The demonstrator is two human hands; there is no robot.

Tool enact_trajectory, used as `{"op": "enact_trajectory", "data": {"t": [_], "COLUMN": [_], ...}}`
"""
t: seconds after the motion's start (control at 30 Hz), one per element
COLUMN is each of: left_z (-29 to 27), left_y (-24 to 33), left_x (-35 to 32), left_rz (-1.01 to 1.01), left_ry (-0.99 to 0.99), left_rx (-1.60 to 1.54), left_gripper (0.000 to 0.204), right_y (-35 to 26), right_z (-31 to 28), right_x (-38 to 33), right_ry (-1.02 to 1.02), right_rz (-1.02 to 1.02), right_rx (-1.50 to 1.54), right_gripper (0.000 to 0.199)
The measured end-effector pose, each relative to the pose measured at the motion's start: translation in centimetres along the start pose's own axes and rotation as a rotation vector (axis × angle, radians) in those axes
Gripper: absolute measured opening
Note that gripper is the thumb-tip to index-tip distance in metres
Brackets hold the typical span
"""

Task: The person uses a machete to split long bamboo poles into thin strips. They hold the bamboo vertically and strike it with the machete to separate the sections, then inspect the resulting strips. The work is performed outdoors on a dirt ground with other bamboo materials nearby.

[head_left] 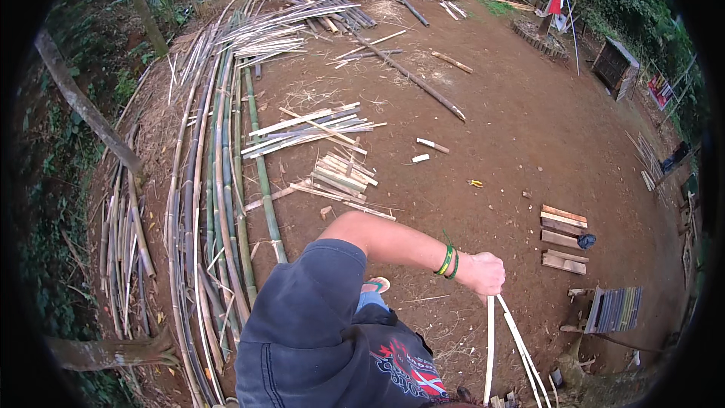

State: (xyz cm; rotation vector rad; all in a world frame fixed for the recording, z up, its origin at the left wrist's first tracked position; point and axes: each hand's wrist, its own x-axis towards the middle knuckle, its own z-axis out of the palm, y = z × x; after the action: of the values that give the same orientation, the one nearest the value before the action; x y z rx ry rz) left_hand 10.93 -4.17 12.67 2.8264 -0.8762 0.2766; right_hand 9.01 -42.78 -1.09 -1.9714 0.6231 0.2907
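My left arm, in a dark short sleeve with green bands at the wrist, stretches across to the right. At its end my left hand (482, 275) is closed in a fist around the upper ends of several pale, thin bamboo strips (522, 347). From the fist the strips hang down and spread apart toward the lower edge, where their far ends pass out of view. My right hand does not show.
Long bamboo poles (226, 181) lie along the left. Split bamboo pieces (343, 175) are piled beyond my arm. Yellow-handled pliers (475, 183) lie on the dirt. To the right are short boards (563, 238) and a small slatted bamboo bench (615, 310).
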Motion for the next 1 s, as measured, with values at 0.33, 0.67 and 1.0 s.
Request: {"op": "enact_trajectory", "data": {"t": [0.33,0.67,1.0], "left_z": [6.4,16.5,15.8], "left_y": [6.1,10.8,7.1], "left_x": [0.7,3.8,4.1], "left_rz": [-0.160,-0.160,0.049], "left_ry": [-0.189,-0.373,-0.568], "left_rx": [-0.177,-0.215,-0.369], "left_gripper": [0.051,0.023,0.012], "right_y": [4.1,11.8,17.9], "right_z": [-4.0,-8.6,-4.3], "right_x": [-0.7,-5.5,-12.8], "right_ry": [0.109,0.405,0.583], "right_rz": [0.077,0.206,0.355], "right_rx": [0.056,0.257,0.462], "right_gripper": [0.019,0.020,0.021]}}
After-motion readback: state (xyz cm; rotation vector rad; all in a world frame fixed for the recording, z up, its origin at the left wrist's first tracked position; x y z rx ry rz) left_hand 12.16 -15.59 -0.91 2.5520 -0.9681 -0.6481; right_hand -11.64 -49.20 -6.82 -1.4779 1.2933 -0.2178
